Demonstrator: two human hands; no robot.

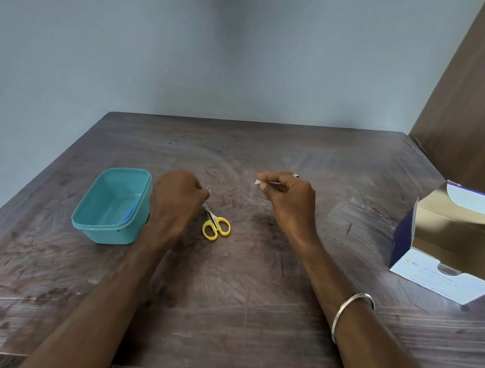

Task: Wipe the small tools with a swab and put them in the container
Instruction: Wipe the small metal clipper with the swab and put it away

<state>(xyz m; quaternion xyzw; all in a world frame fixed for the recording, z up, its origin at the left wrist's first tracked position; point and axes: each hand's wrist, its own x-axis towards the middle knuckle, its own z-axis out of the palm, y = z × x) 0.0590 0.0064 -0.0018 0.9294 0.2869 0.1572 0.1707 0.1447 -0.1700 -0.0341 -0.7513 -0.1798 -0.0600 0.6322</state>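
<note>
The yellow-handled scissors (215, 225) lie flat on the wooden table (235, 305), blades pointing away from the person and toward the left hand (177, 197), just to the right of the teal container (111, 206). The left hand is curled into a loose fist directly above the blade tips; a small metallic glint shows at its fingertips, but whether this is a second small tool pinched there or the scissor tips themselves cannot be told. The right hand (287, 197) is raised near the table's centre, its fingers closed around a thin stick that ends in a white tip, apparently the swab (257, 181). The container stands open, with something blue against its inner right wall that is too indistinct to name. An opened box of alcohol swabs (452, 252) sits well apart at the right edge of the table, and a metal bangle (353, 313) circles the right forearm. Judged risks: the left fist stands close to the blade points, so a hurried grasp could prick the fingers or push the scissors sideways into the container wall; the swab is held by a narrow stick, so heavy pressure during wiping could bend it or let it slip; a small glossy tool pinched only at the fingertips could drop and skid over the smooth table surface.
</note>
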